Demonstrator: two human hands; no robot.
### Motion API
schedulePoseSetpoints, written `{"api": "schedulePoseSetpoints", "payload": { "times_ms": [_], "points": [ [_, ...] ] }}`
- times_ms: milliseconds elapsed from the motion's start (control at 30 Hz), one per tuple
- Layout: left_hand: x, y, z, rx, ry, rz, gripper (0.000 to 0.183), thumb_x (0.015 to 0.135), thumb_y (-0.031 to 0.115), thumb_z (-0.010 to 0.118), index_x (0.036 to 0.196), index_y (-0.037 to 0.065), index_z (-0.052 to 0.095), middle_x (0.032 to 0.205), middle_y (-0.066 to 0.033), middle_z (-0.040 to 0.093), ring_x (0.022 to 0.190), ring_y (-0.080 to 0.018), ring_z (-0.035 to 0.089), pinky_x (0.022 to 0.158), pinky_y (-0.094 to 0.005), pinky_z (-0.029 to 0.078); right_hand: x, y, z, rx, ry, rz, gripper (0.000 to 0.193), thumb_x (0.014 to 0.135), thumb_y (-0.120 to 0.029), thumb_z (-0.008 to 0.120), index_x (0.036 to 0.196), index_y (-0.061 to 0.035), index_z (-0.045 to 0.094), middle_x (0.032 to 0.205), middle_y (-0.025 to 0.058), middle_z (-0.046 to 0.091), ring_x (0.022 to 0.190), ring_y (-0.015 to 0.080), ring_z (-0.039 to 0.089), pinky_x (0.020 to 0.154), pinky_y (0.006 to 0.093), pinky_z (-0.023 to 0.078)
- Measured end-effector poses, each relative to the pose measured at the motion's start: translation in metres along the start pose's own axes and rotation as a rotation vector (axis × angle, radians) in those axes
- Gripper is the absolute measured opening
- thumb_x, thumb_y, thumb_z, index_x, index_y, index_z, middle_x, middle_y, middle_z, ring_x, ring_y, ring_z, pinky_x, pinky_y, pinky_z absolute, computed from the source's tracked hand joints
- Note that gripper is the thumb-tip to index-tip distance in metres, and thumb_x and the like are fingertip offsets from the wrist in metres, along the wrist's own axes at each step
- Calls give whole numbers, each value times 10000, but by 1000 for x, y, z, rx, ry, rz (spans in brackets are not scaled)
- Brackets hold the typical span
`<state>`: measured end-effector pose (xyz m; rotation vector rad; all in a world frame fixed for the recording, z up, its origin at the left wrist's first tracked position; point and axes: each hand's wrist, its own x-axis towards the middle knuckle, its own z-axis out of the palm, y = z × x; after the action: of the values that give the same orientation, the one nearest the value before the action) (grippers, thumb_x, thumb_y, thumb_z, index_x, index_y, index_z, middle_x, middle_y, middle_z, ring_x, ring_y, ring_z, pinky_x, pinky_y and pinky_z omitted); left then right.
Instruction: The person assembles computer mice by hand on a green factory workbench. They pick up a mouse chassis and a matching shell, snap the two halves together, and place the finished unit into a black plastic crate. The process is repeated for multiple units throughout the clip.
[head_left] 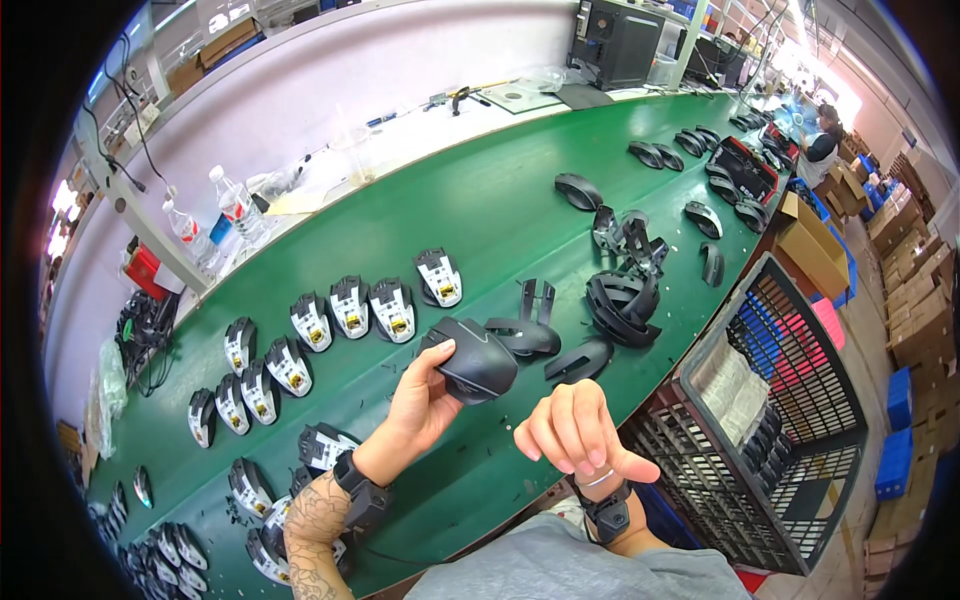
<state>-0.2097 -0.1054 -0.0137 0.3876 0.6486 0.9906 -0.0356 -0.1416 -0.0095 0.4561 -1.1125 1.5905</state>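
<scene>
My left hand (422,402) is closed around the side of a black computer mouse (476,362), thumb on its near edge, raised above the green bench. Close to it on the right, my right hand (572,432) hovers with fingers loosely bent and thumb stretched outward. Nothing shows in that hand, though its palm is partly hidden. Beyond the held mouse lie loose black shell pieces (525,335) and a curved black cover (580,361). To the right of those is a heap of black mouse shells (622,305).
Opened mouse bodies (393,309) with white and yellow insides stand in rows on the green bench (380,230). More mice (165,562) cluster at lower left. A black plastic crate (690,470) holding parts stands at right. Water bottles (236,207) sit behind. Another person (825,140) is far right.
</scene>
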Motion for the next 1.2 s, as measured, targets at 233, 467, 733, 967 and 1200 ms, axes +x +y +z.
{"api": "schedulePoseSetpoints", "payload": {
  "times_ms": [233,467,733,967,1200],
  "points": [
    [-5,0,2,31,-27,-12,323,888,248,586,1109,16,549,1058,-106,628,975,-200,614,885,-400,500,-3,-15,4,-677,481,63,571,576,-580,785,621,-65,543,643,37,562,647,173,547,608,290,427],
    [-11,-6,8,179,12,47,388,899,266,602,1175,19,484,1087,-85,594,959,-184,614,820,-362,539,3,-11,-2,-1523,628,190,637,606,-381,843,1047,12,604,1024,132,615,927,236,605,774,329,487],
    [-7,0,1,365,23,204,412,979,359,420,1139,0,543,1058,-101,624,976,-203,612,853,-362,497,1,2,-1,-1687,410,385,762,587,-149,839,1265,-38,511,1243,169,555,1137,328,535,968,392,429],
    [-1,3,-3,672,31,309,610,988,451,301,972,-66,624,893,-126,663,794,-193,651,755,-347,537,-2,1,-3,-1634,395,338,767,595,-55,813,1293,-43,495,1229,158,572,1122,298,557,962,372,435],
    [-2,11,-5,643,-104,114,792,946,577,228,823,-79,655,789,-165,669,673,-227,660,630,-295,516,-13,1,-18,-685,748,445,518,834,-191,695,1236,72,501,1075,149,629,964,169,609,813,281,488]
  ]
}}
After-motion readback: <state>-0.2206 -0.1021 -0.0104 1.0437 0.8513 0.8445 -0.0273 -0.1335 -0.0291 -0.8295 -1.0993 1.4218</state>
